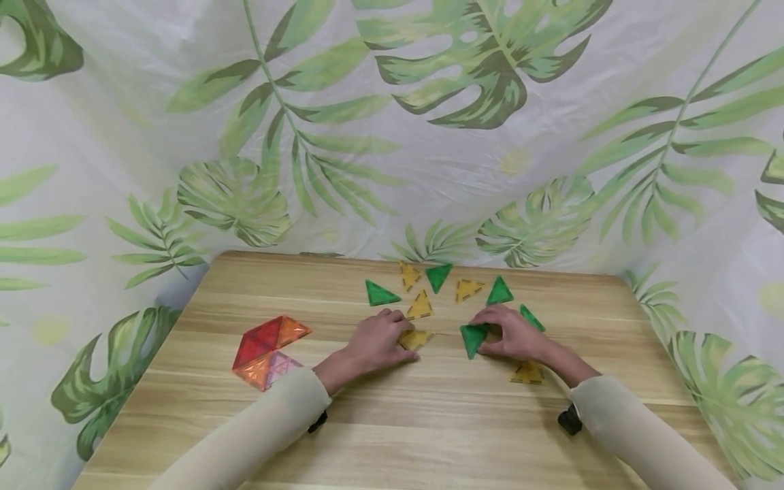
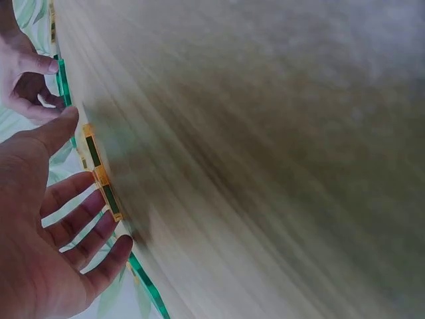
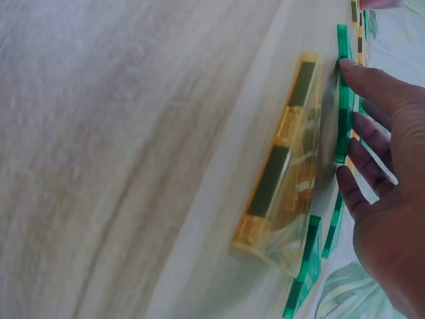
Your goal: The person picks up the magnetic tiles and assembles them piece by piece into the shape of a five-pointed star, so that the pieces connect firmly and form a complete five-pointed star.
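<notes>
On the wooden table, my left hand (image 1: 381, 344) holds a yellow triangular magnetic tile (image 1: 419, 339) by its left side, thumb at the near corner and fingers at the far one. To the right, my right hand (image 1: 510, 333) holds a green triangular magnetic tile (image 1: 473, 338), which points toward the yellow one across a short gap. The right wrist view shows my thumb and fingertips along the edge of this green tile (image 3: 343, 100). In the left wrist view the yellow tile (image 2: 99, 169) lies edge-on beside my fingers. Another yellow tile (image 1: 420, 305) lies just beyond the left hand.
Beyond the hands, several loose green and yellow triangles, among them a green tile (image 1: 381, 293), form a rough arc. A yellow tile (image 1: 528, 373) lies under the right forearm. At the left, red (image 1: 265, 338), orange and pink triangles sit joined. A leaf-print cloth (image 1: 441, 170) hangs behind.
</notes>
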`<state>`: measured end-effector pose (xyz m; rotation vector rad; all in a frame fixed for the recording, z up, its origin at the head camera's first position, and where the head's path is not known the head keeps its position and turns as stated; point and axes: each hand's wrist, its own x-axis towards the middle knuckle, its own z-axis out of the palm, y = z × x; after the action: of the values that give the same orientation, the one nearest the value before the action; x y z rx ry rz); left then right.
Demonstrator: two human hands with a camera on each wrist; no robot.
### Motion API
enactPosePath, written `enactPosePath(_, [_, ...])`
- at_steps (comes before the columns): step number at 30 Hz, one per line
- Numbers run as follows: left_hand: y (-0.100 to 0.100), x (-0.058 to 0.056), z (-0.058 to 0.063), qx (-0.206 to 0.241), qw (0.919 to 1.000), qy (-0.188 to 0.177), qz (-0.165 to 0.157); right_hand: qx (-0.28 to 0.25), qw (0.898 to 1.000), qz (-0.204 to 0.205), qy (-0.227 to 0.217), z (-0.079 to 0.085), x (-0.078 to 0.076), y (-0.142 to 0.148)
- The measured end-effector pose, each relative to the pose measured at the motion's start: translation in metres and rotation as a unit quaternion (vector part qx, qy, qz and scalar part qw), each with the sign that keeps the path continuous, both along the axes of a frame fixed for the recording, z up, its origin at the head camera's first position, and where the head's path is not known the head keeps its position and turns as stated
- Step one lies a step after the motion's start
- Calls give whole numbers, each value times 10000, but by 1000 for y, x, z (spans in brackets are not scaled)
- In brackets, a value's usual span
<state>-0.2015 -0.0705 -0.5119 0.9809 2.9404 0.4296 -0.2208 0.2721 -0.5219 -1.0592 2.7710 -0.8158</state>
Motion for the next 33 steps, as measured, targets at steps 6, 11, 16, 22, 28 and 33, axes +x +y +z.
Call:
enactPosePath(6, [0, 1, 0, 15, 10000, 65, -49, -25, 9999, -31, -118, 0, 3, -5])
enactPosePath(11, [-9, 2, 2, 262, 9987, -407, -139, -118, 9998, -21, -180, 1, 6, -7])
enactPosePath(16, [-21, 1, 4, 602, 9939, -861, -330, -156, 9994, -49, -305, 4, 10, -9])
enactPosePath(22, [-33, -1, 9, 872, 9873, -1199, -568, 30, 9999, 13, -148, 3, 9, -13])
enactPosePath(28, [-38, -1, 10, 873, 9892, -1102, -414, 90, 9993, 267, -245, 7, 4, -13])
enactPosePath(33, [-39, -2, 8, 778, 9915, -1001, -304, 69, 9980, 471, -421, 8, 0, -15])
